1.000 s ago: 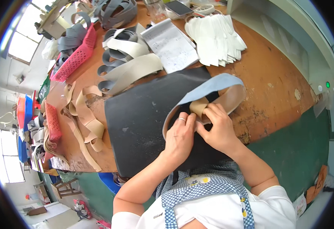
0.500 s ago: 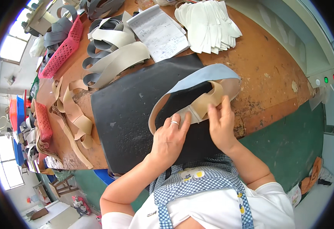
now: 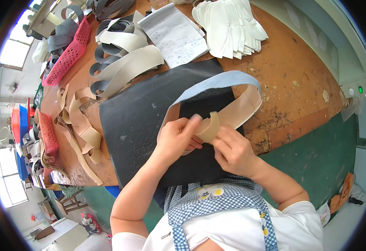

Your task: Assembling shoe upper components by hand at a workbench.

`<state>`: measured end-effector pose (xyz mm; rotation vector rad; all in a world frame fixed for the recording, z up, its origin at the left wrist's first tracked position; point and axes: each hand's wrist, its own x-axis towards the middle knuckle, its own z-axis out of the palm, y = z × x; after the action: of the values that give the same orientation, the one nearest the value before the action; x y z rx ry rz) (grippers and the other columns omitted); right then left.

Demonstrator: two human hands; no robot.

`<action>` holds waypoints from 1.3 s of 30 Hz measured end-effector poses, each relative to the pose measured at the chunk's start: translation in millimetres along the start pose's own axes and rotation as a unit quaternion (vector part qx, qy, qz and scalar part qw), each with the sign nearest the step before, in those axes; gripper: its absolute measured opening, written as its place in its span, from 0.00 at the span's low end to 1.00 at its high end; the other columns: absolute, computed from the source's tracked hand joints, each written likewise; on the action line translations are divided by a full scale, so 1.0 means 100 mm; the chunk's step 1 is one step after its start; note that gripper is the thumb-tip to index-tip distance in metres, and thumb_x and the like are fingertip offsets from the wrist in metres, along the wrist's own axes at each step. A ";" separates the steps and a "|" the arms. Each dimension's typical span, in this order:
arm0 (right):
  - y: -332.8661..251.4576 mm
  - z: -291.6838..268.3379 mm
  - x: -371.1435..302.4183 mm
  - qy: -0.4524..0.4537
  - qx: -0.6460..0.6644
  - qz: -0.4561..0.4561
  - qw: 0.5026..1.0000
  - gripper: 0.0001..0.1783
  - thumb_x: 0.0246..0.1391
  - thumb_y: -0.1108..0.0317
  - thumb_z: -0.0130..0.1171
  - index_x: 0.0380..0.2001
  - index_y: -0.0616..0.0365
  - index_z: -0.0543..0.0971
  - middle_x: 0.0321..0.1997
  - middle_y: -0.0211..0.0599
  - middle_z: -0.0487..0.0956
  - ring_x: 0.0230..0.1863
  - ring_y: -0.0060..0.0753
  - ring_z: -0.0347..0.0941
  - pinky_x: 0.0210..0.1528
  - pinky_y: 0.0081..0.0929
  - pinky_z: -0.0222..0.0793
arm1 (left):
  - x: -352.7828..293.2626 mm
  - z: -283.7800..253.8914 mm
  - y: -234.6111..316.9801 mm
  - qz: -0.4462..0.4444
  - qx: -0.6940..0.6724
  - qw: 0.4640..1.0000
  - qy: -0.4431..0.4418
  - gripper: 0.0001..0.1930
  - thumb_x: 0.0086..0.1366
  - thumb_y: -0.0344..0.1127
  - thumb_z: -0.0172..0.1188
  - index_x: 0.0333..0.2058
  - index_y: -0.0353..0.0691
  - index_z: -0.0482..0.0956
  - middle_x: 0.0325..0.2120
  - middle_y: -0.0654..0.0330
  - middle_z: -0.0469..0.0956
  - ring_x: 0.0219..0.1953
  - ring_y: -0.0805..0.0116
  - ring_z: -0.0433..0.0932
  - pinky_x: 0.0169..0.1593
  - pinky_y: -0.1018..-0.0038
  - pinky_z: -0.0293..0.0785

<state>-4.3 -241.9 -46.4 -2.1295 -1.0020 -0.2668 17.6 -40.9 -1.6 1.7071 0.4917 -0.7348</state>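
A wide strap loop (image 3: 216, 81), light blue outside and pinkish beige inside, stands on edge over a black mat (image 3: 128, 125). My left hand (image 3: 175, 138) is closed on the near left part of this loop, thumb on top. Between my hands a short tan strip (image 3: 210, 129) curls upward. My right hand (image 3: 235, 151) pinches the tan strip's right side, and its fingertips lie close to the loop's inner face. The fingers hide where strip and loop meet.
Grey-beige straps (image 3: 128, 65) lie coiled behind the mat, beside a written notepad (image 3: 174, 35) and a fan of white cut pieces (image 3: 231, 29). Tan strips (image 3: 82, 125) lie at left near pink baskets (image 3: 68, 54). The wooden table's edge (image 3: 287, 134) runs along the right.
My left hand has gone from pressing flat on the loop to gripping it. My right hand has moved nearer and left, and the tan strip now curls up between the hands.
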 end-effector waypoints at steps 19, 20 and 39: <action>-0.12 0.10 0.04 -0.083 -0.193 0.068 0.975 0.32 0.44 0.69 0.68 0.54 0.72 0.76 0.62 0.53 0.73 0.65 0.48 0.69 0.61 0.31 0.72 | 0.06 -0.03 -0.12 0.141 0.227 0.963 0.036 0.14 0.68 0.36 0.59 0.30 0.29 0.80 0.21 0.52 0.83 0.23 0.66 0.85 0.25 0.76 0.78; -0.11 0.10 0.03 -0.085 -0.185 0.070 0.977 0.33 0.44 0.68 0.69 0.55 0.72 0.76 0.63 0.54 0.72 0.66 0.49 0.67 0.61 0.32 0.71 | 0.05 -0.03 -0.11 0.125 0.191 0.973 0.028 0.14 0.68 0.37 0.59 0.30 0.28 0.80 0.20 0.51 0.83 0.22 0.65 0.85 0.24 0.76 0.78; -0.17 0.14 0.04 -0.134 -0.167 0.062 0.975 0.37 0.46 0.59 0.69 0.57 0.70 0.75 0.67 0.50 0.67 0.69 0.53 0.61 0.65 0.45 0.65 | -0.20 -0.01 -0.34 0.165 0.233 0.949 0.137 0.13 0.63 0.38 0.64 0.30 0.30 0.81 0.18 0.51 0.79 0.19 0.63 0.78 0.28 0.70 0.73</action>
<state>-15.6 -222.6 -44.8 -2.5757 -1.0255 -0.0907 -19.1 -29.7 -11.0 2.2838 0.2130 -0.3851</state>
